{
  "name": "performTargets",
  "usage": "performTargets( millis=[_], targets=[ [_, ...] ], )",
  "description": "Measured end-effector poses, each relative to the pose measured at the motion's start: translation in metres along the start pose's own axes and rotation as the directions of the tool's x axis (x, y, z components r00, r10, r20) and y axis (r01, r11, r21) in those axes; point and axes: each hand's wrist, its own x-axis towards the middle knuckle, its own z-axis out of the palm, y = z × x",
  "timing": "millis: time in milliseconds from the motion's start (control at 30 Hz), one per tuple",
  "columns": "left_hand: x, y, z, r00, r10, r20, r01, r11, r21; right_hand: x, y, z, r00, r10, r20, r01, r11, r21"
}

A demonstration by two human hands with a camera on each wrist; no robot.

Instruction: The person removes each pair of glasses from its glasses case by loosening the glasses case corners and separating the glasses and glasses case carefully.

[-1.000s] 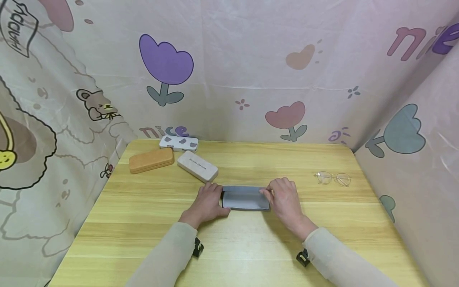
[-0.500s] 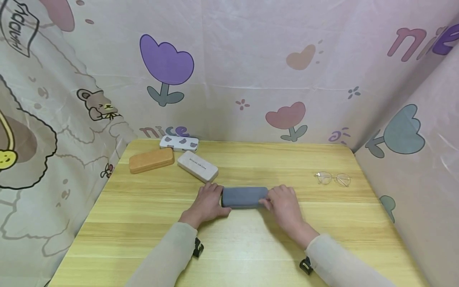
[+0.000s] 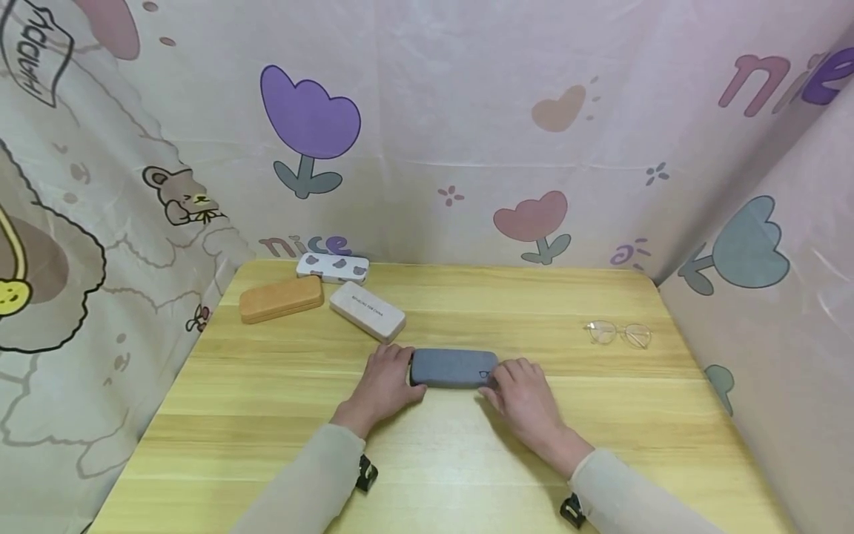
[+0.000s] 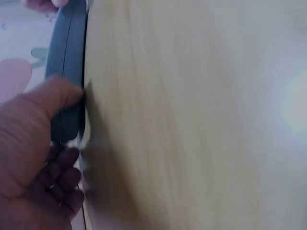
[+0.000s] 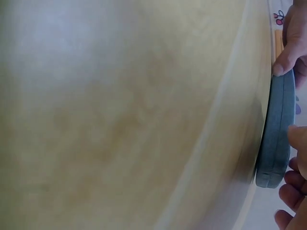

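Note:
A blue-grey glasses case (image 3: 450,368) lies closed on the table in the head view, with a small glasses mark at its lid's right end. My left hand (image 3: 380,386) grips its left end, thumb at the front and fingers behind. In the left wrist view, that thumb (image 4: 60,93) presses across the case's seam side. At the other end, my right hand (image 3: 527,400) has its fingers at the lid's corner and its thumb low at the front. The right wrist view shows the right hand's thumb (image 5: 298,137) against the case's edge and its fingers bent beside the end.
An orange case (image 3: 282,300), a white patterned case (image 3: 333,268) and a pale grey lettered case (image 3: 368,311) lie at the back left. Thin-framed eyeglasses (image 3: 620,334) rest on the right of the wooden table (image 3: 454,460). Printed curtains (image 3: 427,148) surround the table.
The glasses case stood open with its grey lining showing; its lid has swung down and is now closed. My right hand has moved down slightly towards the front; the left has stayed in place.

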Motion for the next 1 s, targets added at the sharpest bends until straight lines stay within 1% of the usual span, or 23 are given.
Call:
performTargets(
  millis=[133,200,267,300,367,400,433,500,533,600,667,800,933,1000],
  targets=[
    [-0.009,0.010,0.004,0.996,-0.026,-0.088,0.025,1.000,-0.020,-0.002,-0.003,0.000,1.000,0.007,0.016,-0.007,1.000,-0.009],
    [-0.015,0.016,0.005,0.990,-0.006,-0.143,0.005,1.000,-0.009,-0.004,-0.005,0.000,1.000,0.007,0.024,-0.007,1.000,-0.012],
    [-0.023,0.022,0.007,0.980,0.054,-0.191,-0.047,0.998,0.039,-0.005,-0.007,-0.001,0.999,0.003,0.037,-0.002,1.000,-0.020],
    [-0.027,0.024,0.007,0.972,0.098,-0.214,-0.084,0.994,0.072,-0.006,-0.008,-0.001,0.999,-0.001,0.043,0.002,1.000,-0.025],
    [-0.033,0.027,0.009,0.952,0.197,-0.235,-0.161,0.973,0.166,-0.008,-0.011,-0.001,0.999,-0.015,0.045,0.017,0.999,-0.038],
    [-0.036,0.028,0.009,0.941,0.243,-0.235,-0.196,0.959,0.205,-0.008,-0.012,-0.001,0.999,-0.024,0.044,0.026,0.998,-0.048],
    [-0.039,0.028,0.010,0.934,0.277,-0.226,-0.222,0.945,0.240,-0.009,-0.014,-0.001,0.999,-0.034,0.043,0.036,0.998,-0.059],
    [-0.042,0.029,0.010,0.921,0.331,-0.207,-0.264,0.918,0.295,-0.010,-0.017,0.000,0.998,-0.051,0.043,0.054,0.996,-0.075],
    [-0.043,0.029,0.010,0.917,0.350,-0.193,-0.278,0.906,0.320,-0.011,-0.019,0.001,0.997,-0.058,0.047,0.061,0.995,-0.081],
    [-0.046,0.028,0.011,0.909,0.377,-0.180,-0.300,0.889,0.346,-0.012,-0.022,0.002,0.996,-0.062,0.067,0.068,0.994,-0.088],
    [-0.047,0.027,0.011,0.904,0.393,-0.167,-0.313,0.876,0.367,-0.013,-0.025,0.002,0.994,-0.058,0.097,0.067,0.994,-0.091],
    [-0.045,0.026,0.012,0.903,0.406,-0.140,-0.331,0.866,0.376,-0.013,-0.025,0.002,0.988,-0.028,0.149,0.044,0.993,-0.106],
    [-0.034,0.029,0.013,0.905,0.415,-0.097,-0.349,0.853,0.389,-0.010,-0.017,0.001,0.984,0.016,0.176,0.006,0.993,-0.121],
    [-0.027,0.032,0.012,0.910,0.410,-0.065,-0.355,0.849,0.392,-0.007,-0.011,0.001,0.984,0.027,0.174,-0.004,0.992,-0.128]
  ],
)
